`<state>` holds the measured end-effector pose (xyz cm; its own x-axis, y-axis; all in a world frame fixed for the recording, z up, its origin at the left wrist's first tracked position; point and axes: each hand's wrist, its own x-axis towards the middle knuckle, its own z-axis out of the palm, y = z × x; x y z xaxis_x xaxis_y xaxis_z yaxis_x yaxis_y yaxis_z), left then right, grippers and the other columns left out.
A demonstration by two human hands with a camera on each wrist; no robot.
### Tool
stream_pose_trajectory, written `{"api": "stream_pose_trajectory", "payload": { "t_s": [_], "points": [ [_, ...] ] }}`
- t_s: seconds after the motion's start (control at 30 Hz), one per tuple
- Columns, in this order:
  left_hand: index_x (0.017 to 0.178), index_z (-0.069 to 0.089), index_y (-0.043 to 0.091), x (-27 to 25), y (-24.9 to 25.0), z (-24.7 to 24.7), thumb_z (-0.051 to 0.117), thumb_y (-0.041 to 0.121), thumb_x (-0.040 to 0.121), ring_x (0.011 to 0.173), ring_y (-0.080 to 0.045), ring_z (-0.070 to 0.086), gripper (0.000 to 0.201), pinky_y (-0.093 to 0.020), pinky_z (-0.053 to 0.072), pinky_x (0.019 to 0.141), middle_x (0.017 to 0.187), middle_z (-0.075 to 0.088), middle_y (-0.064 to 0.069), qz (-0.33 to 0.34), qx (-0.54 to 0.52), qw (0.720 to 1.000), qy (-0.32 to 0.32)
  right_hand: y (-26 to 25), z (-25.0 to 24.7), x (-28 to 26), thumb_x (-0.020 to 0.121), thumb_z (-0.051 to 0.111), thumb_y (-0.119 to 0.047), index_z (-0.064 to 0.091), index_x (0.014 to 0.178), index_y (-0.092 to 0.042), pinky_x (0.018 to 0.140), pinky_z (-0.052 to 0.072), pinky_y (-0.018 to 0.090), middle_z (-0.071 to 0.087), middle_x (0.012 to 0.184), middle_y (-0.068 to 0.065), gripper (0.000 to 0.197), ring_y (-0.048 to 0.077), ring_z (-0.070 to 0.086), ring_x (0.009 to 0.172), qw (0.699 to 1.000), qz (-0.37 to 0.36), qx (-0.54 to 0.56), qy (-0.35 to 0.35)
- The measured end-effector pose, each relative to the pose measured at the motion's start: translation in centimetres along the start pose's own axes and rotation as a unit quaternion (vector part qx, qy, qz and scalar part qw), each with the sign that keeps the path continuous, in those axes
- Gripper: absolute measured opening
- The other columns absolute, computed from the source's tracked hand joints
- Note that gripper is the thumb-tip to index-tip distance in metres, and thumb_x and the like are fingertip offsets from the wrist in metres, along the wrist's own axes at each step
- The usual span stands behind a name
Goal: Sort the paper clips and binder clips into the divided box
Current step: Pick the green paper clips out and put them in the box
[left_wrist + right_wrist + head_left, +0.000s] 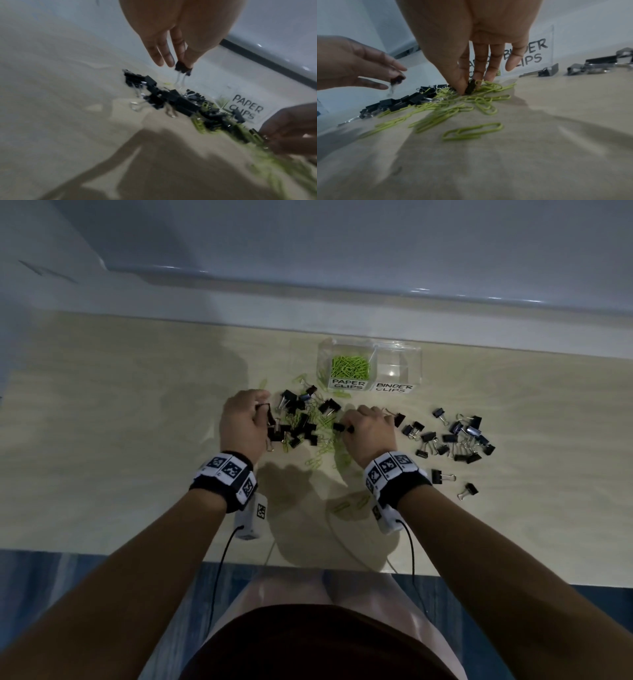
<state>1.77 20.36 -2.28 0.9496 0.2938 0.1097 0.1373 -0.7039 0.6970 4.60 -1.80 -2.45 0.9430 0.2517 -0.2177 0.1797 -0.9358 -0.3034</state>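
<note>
Two hands pinching: left hand point(173, 35) lifts binder clip point(183, 69) above pile; right hand point(471, 40) pinches second binder clip point(471, 86) among paper clips point(471, 102).

the paper clips point(351, 367) were coloured lime green, the binder clips point(459, 440) black with silver wire handles. the divided box point(411, 350) was seen as clear, its white labels point(394, 387) lettered in black. the table point(137, 405) was finished in pale beige woodgrain. the wristbands point(226, 474) were patterned with black-and-white square markers.
</note>
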Motion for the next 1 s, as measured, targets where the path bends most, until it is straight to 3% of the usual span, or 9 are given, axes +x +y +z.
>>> {"api": "stream_pose_trajectory", "payload": {
  "t_s": [0.1, 0.2, 0.27, 0.33, 0.37, 0.5, 0.63, 0.8, 1.0],
  "points": [
    [0.104, 0.065, 0.013, -0.2, 0.4, 0.3, 0.056, 0.006, 0.085, 0.105, -0.028, 0.049, 0.022, -0.035, 0.043, 0.087, 0.106, 0.063, -0.006, 0.064, 0.070, 0.995, -0.042, 0.3, 0.2, -0.3, 0.080, 0.053, -0.010, 0.062, 0.092, -0.012, 0.090, 0.040, 0.046, 0.062, 0.091, 0.006, 0.015, 0.030, 0.056, 0.089, 0.999, -0.003, 0.044, 0.013],
    [0.118, 0.060, 0.016, -0.7, 2.5, 1.9, 0.058, 0.016, 0.088, 0.116, -0.024, 0.042, 0.030, -0.038, 0.036, 0.100, 0.121, 0.056, -0.002, 0.126, 0.110, 0.968, -0.188, 1.4, -0.2, -1.0, 0.078, 0.056, -0.004, 0.063, 0.083, -0.014, 0.077, 0.051, 0.045, 0.063, 0.083, 0.003, 0.013, 0.024, 0.060, 0.073, 0.984, -0.021, 0.150, 0.090],
    [0.127, 0.054, 0.015, -1.0, 3.1, 3.0, 0.061, 0.019, 0.086, 0.120, -0.024, 0.039, 0.041, -0.039, 0.034, 0.104, 0.129, 0.051, -0.002, 0.166, 0.142, 0.941, -0.260, 2.7, -1.1, -1.5, 0.082, 0.060, -0.003, 0.064, 0.087, -0.012, 0.074, 0.054, 0.032, 0.065, 0.088, 0.004, 0.011, 0.017, 0.061, 0.076, 0.969, 0.018, 0.201, 0.140],
    [0.130, 0.051, 0.013, -0.8, 3.2, 3.5, 0.065, 0.021, 0.084, 0.119, -0.025, 0.038, 0.049, -0.038, 0.035, 0.104, 0.130, 0.049, -0.003, 0.166, 0.144, 0.933, -0.285, 4.8, -2.2, -1.9, 0.083, 0.061, -0.003, 0.065, 0.091, -0.009, 0.073, 0.054, 0.025, 0.066, 0.093, 0.007, 0.011, 0.016, 0.061, 0.079, 0.952, 0.083, 0.224, 0.194],
    [0.130, 0.051, 0.013, -0.7, 3.2, 3.6, 0.066, 0.022, 0.083, 0.119, -0.025, 0.038, 0.050, -0.037, 0.035, 0.104, 0.130, 0.049, -0.003, 0.157, 0.138, 0.934, -0.290, 6.2, -2.5, -2.0, 0.083, 0.062, -0.003, 0.065, 0.092, -0.009, 0.073, 0.055, 0.030, 0.065, 0.094, 0.008, 0.012, 0.019, 0.062, 0.080, 0.944, 0.119, 0.227, 0.210],
    [0.119, 0.059, 0.008, -0.4, 2.9, 3.4, 0.064, 0.021, 0.085, 0.115, -0.024, 0.038, 0.037, -0.036, 0.038, 0.099, 0.122, 0.052, -0.004, 0.154, 0.141, 0.932, -0.295, 9.7, -2.7, -2.2, 0.082, 0.061, -0.009, 0.064, 0.099, -0.011, 0.079, 0.052, 0.038, 0.064, 0.099, 0.010, 0.017, 0.027, 0.061, 0.088, 0.952, 0.188, 0.173, 0.166],
    [0.113, 0.062, 0.007, -0.5, 2.3, 3.1, 0.062, 0.020, 0.086, 0.113, -0.024, 0.040, 0.030, -0.035, 0.037, 0.097, 0.116, 0.054, -0.005, 0.143, 0.126, 0.935, -0.299, 6.9, -2.7, -1.2, 0.083, 0.058, -0.007, 0.066, 0.100, -0.016, 0.094, 0.044, 0.051, 0.063, 0.109, 0.003, 0.021, 0.025, 0.058, 0.100, 0.985, 0.085, 0.063, 0.139],
    [0.103, 0.064, 0.004, -0.4, 1.8, 2.8, 0.063, 0.013, 0.085, 0.109, -0.029, 0.044, 0.020, -0.043, 0.041, 0.094, 0.111, 0.055, -0.010, 0.133, 0.123, 0.938, -0.296, 0.4, -1.6, 2.0, 0.080, 0.054, 0.008, 0.063, 0.113, -0.015, 0.085, 0.054, 0.035, 0.063, 0.116, 0.003, 0.041, 0.023, 0.060, 0.102, 0.990, -0.122, 0.059, 0.048],
    [0.104, 0.061, 0.009, -0.6, 1.3, 2.4, 0.063, 0.012, 0.085, 0.101, -0.025, 0.050, 0.020, -0.037, 0.045, 0.087, 0.109, 0.054, -0.010, 0.108, 0.059, 0.956, -0.265, -1.9, -0.4, 4.2, 0.078, 0.053, 0.011, 0.060, 0.118, -0.016, 0.074, 0.053, 0.037, 0.061, 0.112, 0.005, 0.049, 0.027, 0.056, 0.103, 0.992, -0.123, 0.008, -0.005]
  ]
}}
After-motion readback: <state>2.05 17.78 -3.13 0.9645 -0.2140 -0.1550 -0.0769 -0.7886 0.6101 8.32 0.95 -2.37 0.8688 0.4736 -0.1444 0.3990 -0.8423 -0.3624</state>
